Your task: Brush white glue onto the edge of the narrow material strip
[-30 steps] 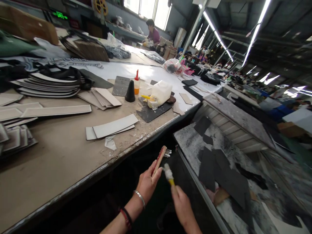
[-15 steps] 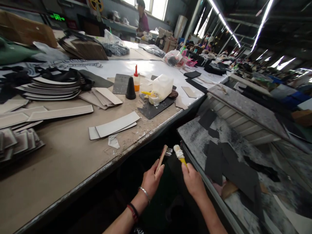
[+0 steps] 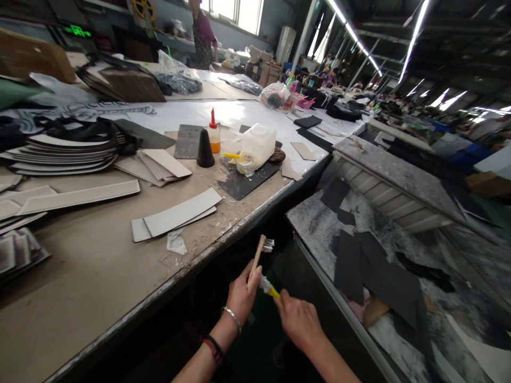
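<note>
Below the table edge, my left hand (image 3: pixel 240 295) is closed around a narrow tan piece (image 3: pixel 257 256). White-smeared, tooth-like ends stick out from its far right side; its exact kind is unclear. My right hand (image 3: pixel 300 321) grips a yellow-handled brush (image 3: pixel 273 292) whose bristles are coated in white paste. The brush head (image 3: pixel 264 283) is close beside my left thumb; whether it touches the tan piece I cannot tell. On the table, a cut-open white plastic jug (image 3: pixel 257 146) lies on its side with a yellow-handled tool (image 3: pixel 231 156) at its mouth.
A black cone (image 3: pixel 205 150) and a red-tipped bottle (image 3: pixel 214 133) stand near the jug. Pale strips (image 3: pixel 179 213) and stacked curved pieces (image 3: pixel 67 154) lie on the table (image 3: pixel 99 255). Dark sheets (image 3: pixel 383 271) cover part of the lower right surface. A person (image 3: pixel 204 37) stands at the back.
The brush in my right hand has moved down and left, from beyond the tan piece to beside my left thumb. The view has shifted slightly, and the person at the back now stands taller.
</note>
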Motion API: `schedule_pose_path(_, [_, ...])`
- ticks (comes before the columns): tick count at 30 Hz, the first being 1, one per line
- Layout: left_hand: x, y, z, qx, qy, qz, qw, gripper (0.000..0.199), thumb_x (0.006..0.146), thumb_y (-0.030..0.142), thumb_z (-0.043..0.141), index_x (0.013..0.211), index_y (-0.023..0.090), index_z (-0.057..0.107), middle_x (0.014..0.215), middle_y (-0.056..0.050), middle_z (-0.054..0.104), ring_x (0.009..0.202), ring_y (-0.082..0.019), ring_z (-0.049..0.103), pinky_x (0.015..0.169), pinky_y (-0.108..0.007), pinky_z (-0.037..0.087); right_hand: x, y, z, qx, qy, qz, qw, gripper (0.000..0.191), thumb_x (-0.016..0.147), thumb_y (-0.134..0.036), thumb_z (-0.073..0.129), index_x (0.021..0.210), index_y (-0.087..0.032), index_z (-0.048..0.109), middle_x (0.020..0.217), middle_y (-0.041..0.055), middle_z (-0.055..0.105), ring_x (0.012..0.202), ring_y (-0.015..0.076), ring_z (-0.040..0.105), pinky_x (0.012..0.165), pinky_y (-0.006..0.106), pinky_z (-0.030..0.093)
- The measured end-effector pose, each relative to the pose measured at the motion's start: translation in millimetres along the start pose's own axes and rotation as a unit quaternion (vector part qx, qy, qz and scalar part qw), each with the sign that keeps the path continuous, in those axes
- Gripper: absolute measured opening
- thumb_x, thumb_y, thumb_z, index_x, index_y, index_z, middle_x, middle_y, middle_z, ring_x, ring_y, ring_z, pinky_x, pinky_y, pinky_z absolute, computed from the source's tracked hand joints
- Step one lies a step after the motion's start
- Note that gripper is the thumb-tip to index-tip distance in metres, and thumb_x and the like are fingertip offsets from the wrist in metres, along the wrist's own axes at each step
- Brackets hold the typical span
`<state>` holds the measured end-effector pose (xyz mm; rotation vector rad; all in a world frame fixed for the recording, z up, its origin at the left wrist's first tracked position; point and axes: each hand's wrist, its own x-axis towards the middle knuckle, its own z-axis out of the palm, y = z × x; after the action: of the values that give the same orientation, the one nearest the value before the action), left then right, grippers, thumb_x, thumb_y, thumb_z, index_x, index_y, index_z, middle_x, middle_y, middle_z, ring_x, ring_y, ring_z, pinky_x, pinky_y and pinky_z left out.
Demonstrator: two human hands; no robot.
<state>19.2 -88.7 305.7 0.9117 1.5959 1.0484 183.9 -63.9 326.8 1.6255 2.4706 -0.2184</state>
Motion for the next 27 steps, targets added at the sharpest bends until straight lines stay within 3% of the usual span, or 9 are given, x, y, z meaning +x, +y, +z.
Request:
schedule_pose_path(5, [-2,-2,5.1,-0.002,-0.013,0.001,1.0,0.053,0.084,0.051,0.043,0.124,0.018,0.053,0.119,-0.006,0.061,0.115,-0.025,0.053,0.097,-0.035,0.041,6,12,-5,-0.039,0.084,0.095,0.991,0.028,0.097,-0.033,0.03,0.086,-0.016,0.049,0.068,0.0095,0.065,0.061,0.0226,0.064,0.047,0.026,0.022])
schedule_pose_path(10, [1,-4,7.8,0.0,-0.009,0.002,1.0,0.055,0.086,0.053,0.038,0.124,0.018,0.053,0.103,-0.006,0.068,0.105,-0.026,0.059,0.088,-0.037,0.046,-1,14,-2,-0.019,0.045,-0.003,0.999,0.015,0.092,-0.029,0.044,0.085,-0.018,0.052,0.066,0.0038,0.065,0.058,0.0181,0.063,0.047,0.025,0.024])
schedule_pose_path(15, [1,-6,10.9,0.008,-0.015,-0.002,1.0,0.053,0.084,0.055,0.042,0.122,0.02,0.055,0.091,-0.005,0.069,0.091,-0.023,0.063,0.082,-0.033,0.048,2,18,-6,-0.062,0.093,0.091,0.99,0.029,0.097,-0.031,0.029,0.087,-0.015,0.051,0.066,0.009,0.065,0.06,0.0225,0.064,0.046,0.026,0.022])
schedule_pose_path(20, [1,-7,10.7,0.005,-0.005,-0.017,1.0,0.06,0.083,0.06,0.039,0.119,0.016,0.058,0.078,-0.006,0.069,0.077,-0.023,0.065,0.071,-0.031,0.051,-3,13,-2,-0.05,0.055,-0.008,0.997,0.011,0.09,-0.027,0.048,0.087,-0.018,0.054,0.066,0.0044,0.065,0.059,0.0207,0.064,0.047,0.026,0.024])
schedule_pose_path(25, [0,-7,11.7,0.004,-0.005,-0.019,1.0,0.057,0.081,0.059,0.044,0.119,0.018,0.057,0.076,-0.005,0.068,0.075,-0.021,0.064,0.07,-0.03,0.05,-2,20,-5,-0.031,0.094,0.087,0.991,0.029,0.096,-0.03,0.03,0.088,-0.015,0.054,0.068,0.011,0.063,0.059,0.0221,0.062,0.047,0.026,0.025])
schedule_pose_path(27, [0,-5,14.0,0.004,-0.008,-0.02,1.0,0.058,0.082,0.059,0.043,0.119,0.017,0.058,0.075,-0.005,0.068,0.074,-0.021,0.064,0.068,-0.03,0.05,-1,18,-4,0.002,0.087,0.075,0.993,0.026,0.095,-0.03,0.034,0.089,-0.015,0.054,0.07,0.0114,0.063,0.061,0.0219,0.062,0.048,0.026,0.027])
